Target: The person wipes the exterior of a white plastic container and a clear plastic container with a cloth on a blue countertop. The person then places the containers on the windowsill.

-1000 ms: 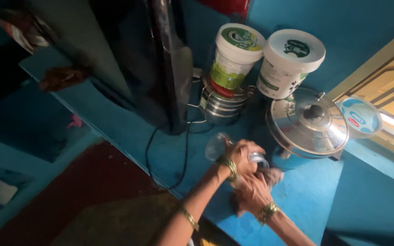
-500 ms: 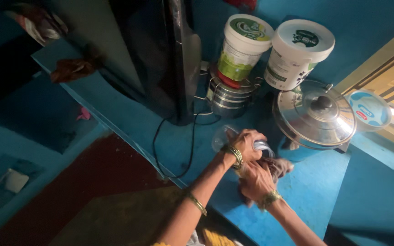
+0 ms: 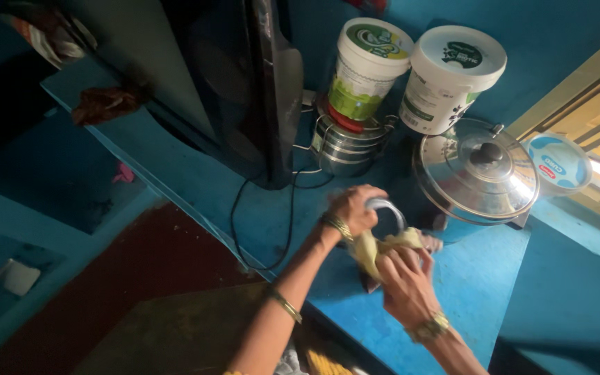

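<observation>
A blue-painted counter (image 3: 196,180) holds a steel pot with a domed lid (image 3: 477,173), 2 white plastic tubs (image 3: 411,73) and stacked steel containers (image 3: 345,142). Above its front edge, the left hand (image 3: 355,208) grips a clear glass (image 3: 387,215); the right hand (image 3: 404,281) clamps a yellow cloth (image 3: 380,246) against it.

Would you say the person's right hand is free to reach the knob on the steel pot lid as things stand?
Probably not at once: the right hand is gripping a yellow cloth against the glass held by the left hand. The path to the lid knob itself looks unobstructed.
</observation>
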